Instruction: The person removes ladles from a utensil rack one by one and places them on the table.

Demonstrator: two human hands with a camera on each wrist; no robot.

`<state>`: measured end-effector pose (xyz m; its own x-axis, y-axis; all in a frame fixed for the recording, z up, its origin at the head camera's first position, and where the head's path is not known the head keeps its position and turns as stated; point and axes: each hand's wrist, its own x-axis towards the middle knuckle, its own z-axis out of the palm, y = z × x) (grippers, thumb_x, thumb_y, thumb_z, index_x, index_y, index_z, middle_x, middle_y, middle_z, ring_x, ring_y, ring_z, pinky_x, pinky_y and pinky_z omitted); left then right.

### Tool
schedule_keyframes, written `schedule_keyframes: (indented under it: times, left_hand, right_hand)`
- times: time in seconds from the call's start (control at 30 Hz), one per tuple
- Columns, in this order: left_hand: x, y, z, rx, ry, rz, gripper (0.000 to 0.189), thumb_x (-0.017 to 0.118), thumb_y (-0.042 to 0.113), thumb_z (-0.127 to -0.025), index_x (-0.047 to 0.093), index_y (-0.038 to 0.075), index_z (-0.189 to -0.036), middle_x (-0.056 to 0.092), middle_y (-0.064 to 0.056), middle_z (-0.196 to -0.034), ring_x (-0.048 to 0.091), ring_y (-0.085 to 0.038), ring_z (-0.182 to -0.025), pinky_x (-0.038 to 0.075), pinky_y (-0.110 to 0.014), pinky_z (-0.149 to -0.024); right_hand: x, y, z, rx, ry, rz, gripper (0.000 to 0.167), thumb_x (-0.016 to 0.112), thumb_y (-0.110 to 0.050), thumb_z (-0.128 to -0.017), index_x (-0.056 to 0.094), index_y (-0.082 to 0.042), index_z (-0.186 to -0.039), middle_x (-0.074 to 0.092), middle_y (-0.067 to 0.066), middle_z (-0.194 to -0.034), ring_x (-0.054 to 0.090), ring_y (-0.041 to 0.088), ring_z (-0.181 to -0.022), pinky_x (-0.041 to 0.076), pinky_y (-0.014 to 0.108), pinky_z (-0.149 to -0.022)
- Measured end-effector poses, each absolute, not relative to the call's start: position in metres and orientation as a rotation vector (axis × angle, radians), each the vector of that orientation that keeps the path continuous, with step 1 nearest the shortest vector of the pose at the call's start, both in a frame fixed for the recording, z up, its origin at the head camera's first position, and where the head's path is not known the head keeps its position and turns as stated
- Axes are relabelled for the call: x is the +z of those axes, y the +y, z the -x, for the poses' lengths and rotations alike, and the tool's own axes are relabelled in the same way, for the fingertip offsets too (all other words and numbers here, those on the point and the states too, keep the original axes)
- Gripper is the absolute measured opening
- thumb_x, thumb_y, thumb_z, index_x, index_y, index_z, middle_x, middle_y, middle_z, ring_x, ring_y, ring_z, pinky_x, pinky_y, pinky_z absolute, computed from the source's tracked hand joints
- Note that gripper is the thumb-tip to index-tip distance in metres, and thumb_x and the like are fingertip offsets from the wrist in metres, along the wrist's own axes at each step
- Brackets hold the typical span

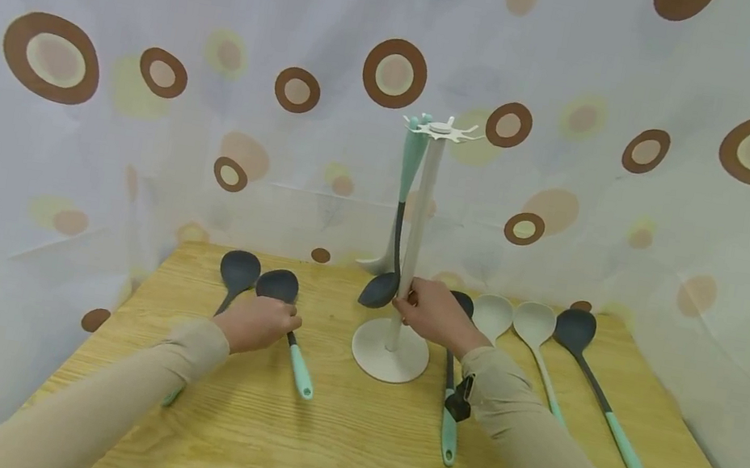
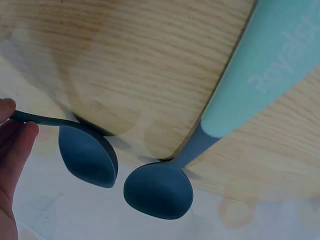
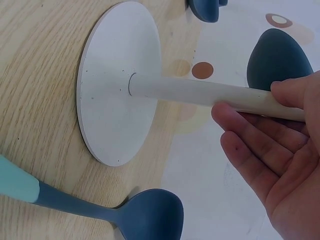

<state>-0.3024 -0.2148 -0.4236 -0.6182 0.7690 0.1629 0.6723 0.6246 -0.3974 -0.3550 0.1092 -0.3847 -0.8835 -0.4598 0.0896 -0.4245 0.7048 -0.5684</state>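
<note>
My left hand pinches the dark stem of a ladle, just below its bowl. Its mint handle end points toward me, and in the left wrist view the bowl appears tilted beside another dark ladle. With thumb and fingers my right hand holds the pole of a white utensil stand, low down above its round base. From the stand's hooked top hangs a dark ladle by its mint handle. A pale utensil hangs behind it, partly hidden.
Right of the stand lie a dark ladle, two white-headed utensils partly behind my right arm, and a dark-headed utensil farthest right. The wooden table ends at a patterned curtain.
</note>
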Motion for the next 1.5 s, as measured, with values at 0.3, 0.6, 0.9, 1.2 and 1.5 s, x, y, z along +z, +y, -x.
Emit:
schedule_keyframes:
  times: [0.3,0.6,0.9,1.2,1.5]
  left_hand:
    - [-0.443,-0.216,0.303,0.408,-2.590,1.122,0.013,0.081,0.006,-0.082,0.072,0.015,-0.085,0.063,-0.002,-0.080,0.059,-0.013,-0.065,0.049,-0.025,-0.055]
    - [-0.437,-0.212,0.302,-0.115,-3.044,0.865,0.006,0.067,0.008,-0.093,0.071,0.012,-0.092,0.068,-0.001,-0.081,0.061,-0.013,-0.067,0.049,-0.028,-0.061]
    - [-0.431,-0.202,0.300,-0.573,-3.211,0.409,0.016,0.074,0.017,-0.087,0.062,0.007,-0.087,0.062,-0.002,-0.077,0.056,-0.015,-0.064,0.045,-0.029,-0.059]
    - [-0.430,-0.199,0.302,-0.645,-3.193,0.301,0.010,0.066,0.003,-0.084,0.069,0.000,-0.093,0.067,-0.006,-0.080,0.060,-0.016,-0.062,0.049,-0.028,-0.057]
    - [-0.431,-0.209,0.308,-0.598,-3.168,0.300,0.017,0.063,0.002,-0.087,0.071,-0.004,-0.101,0.070,-0.012,-0.092,0.061,-0.018,-0.073,0.052,-0.031,-0.065]
  right_hand:
    - [-0.386,0.110,0.356,-0.925,2.845,0.738,0.019,0.058,-0.026,-0.102,0.065,-0.010,-0.110,0.072,0.005,-0.093,0.072,0.023,-0.082,0.053,0.031,-0.064]
    - [-0.387,0.110,0.357,-0.911,2.858,0.736,0.020,0.058,-0.026,-0.102,0.066,-0.009,-0.109,0.072,0.005,-0.091,0.070,0.017,-0.077,0.052,0.030,-0.064]
    - [-0.387,0.111,0.356,-0.950,2.836,0.755,0.019,0.059,-0.024,-0.102,0.065,-0.008,-0.109,0.073,0.009,-0.094,0.072,0.023,-0.081,0.054,0.031,-0.065]
    - [-0.386,0.110,0.355,-0.952,2.839,0.757,0.019,0.059,-0.025,-0.102,0.065,-0.008,-0.109,0.073,0.009,-0.096,0.071,0.018,-0.078,0.053,0.031,-0.064]
    - [-0.386,0.110,0.355,-0.968,2.825,0.752,0.020,0.059,-0.025,-0.102,0.065,-0.008,-0.111,0.073,0.012,-0.099,0.070,0.015,-0.077,0.054,0.031,-0.065]
